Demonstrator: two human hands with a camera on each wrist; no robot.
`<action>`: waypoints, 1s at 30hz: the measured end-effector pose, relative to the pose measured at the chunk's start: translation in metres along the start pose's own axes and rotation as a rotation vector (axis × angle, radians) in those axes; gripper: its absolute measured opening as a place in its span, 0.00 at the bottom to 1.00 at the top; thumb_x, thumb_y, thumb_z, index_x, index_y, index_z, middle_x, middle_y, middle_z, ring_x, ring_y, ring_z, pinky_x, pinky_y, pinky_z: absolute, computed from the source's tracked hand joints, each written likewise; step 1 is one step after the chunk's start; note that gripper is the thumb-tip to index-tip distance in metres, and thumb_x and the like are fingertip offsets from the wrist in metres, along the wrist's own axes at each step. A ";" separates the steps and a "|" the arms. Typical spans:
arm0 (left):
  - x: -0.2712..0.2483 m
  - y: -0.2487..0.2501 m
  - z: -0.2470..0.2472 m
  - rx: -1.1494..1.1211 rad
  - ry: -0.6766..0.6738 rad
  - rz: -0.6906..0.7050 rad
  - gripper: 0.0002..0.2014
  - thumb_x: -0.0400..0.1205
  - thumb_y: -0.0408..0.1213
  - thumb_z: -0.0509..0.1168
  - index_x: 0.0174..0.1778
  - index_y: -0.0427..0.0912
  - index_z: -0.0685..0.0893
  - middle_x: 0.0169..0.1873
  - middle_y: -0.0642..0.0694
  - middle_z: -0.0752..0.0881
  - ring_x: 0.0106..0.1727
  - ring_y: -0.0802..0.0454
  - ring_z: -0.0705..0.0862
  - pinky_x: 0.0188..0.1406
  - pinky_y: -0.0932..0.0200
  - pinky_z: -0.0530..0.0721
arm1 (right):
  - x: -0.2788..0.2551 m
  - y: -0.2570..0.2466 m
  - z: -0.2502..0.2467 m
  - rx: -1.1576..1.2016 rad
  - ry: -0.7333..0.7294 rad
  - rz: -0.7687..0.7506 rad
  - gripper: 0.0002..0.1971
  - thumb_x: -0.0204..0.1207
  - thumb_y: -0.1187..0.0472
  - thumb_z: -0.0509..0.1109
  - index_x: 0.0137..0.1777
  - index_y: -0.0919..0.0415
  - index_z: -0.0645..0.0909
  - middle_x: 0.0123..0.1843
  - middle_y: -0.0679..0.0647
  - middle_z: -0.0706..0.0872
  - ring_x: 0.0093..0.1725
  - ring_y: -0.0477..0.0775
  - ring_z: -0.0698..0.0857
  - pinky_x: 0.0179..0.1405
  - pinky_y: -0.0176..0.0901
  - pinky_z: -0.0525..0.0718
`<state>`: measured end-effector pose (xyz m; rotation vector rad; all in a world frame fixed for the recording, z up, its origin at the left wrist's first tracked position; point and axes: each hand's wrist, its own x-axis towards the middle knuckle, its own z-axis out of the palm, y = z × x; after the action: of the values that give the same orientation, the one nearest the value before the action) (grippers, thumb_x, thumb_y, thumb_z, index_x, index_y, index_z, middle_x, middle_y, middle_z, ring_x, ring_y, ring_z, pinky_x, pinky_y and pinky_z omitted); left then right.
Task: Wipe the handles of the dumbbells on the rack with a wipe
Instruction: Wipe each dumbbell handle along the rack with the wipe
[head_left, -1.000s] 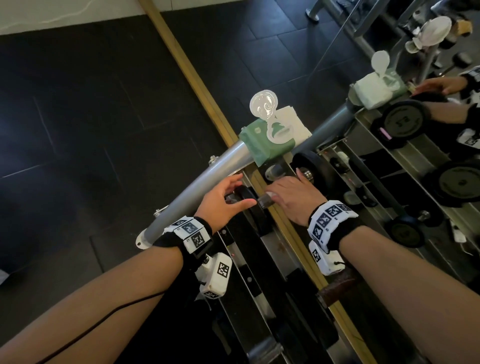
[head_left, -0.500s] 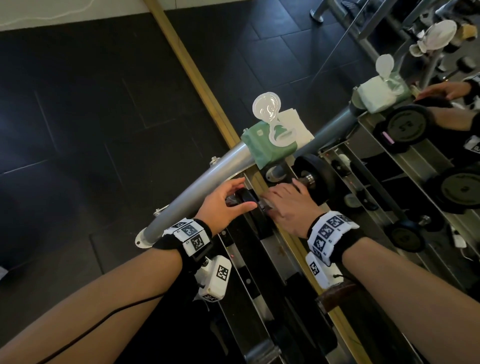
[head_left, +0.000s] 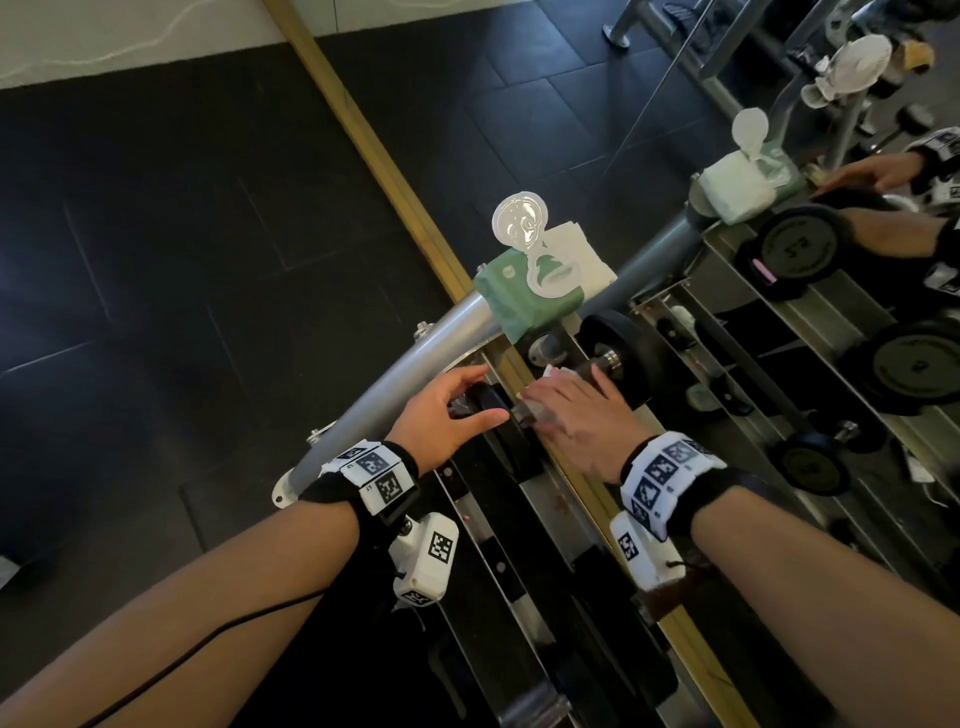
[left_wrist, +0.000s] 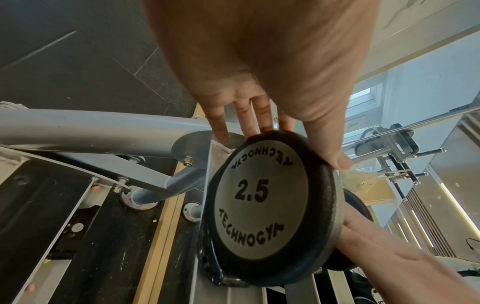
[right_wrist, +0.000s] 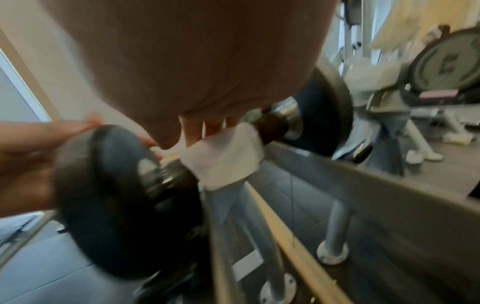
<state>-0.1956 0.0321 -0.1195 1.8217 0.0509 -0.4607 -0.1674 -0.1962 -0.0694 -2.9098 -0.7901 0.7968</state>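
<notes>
Dim head view, blurred right wrist, wide-angle distortion

Black tiled floor (head_left: 156, 234), wooden mirror frame (head_left: 374, 156), reflected gym machines (head_left: 701, 52)

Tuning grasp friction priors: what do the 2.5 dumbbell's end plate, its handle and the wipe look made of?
End plate: matte black rim, probably rubber or urethane, around a flat grey face with dark 2.5 lettering.
Handle: dark mid-section, material unclear through blur; shiny collars look like chromed metal.
Wipe: white, soft sheet creasing round the handle in the right hand, likely nonwoven cloth.
</notes>
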 end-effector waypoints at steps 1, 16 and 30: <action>0.000 0.000 0.000 0.004 -0.003 0.000 0.34 0.73 0.59 0.74 0.76 0.61 0.74 0.71 0.62 0.77 0.72 0.64 0.72 0.70 0.60 0.71 | -0.001 0.006 -0.004 0.009 0.001 0.021 0.25 0.86 0.46 0.46 0.83 0.45 0.56 0.85 0.44 0.60 0.87 0.46 0.49 0.84 0.58 0.37; -0.001 0.009 -0.005 0.019 -0.035 -0.032 0.27 0.75 0.56 0.74 0.71 0.62 0.78 0.70 0.62 0.77 0.73 0.61 0.73 0.72 0.58 0.71 | -0.021 0.006 -0.004 0.231 -0.029 0.169 0.30 0.90 0.53 0.44 0.87 0.51 0.35 0.88 0.48 0.35 0.86 0.48 0.36 0.85 0.52 0.38; 0.000 0.021 -0.010 0.042 -0.069 -0.075 0.27 0.75 0.51 0.76 0.71 0.56 0.80 0.72 0.53 0.80 0.75 0.55 0.76 0.76 0.55 0.71 | -0.019 -0.062 0.005 1.443 0.346 0.601 0.39 0.88 0.55 0.58 0.83 0.32 0.33 0.86 0.59 0.61 0.82 0.63 0.64 0.76 0.52 0.60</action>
<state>-0.1867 0.0349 -0.0984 1.8484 0.0622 -0.5813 -0.2127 -0.1523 -0.0549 -1.7521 0.5652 0.4671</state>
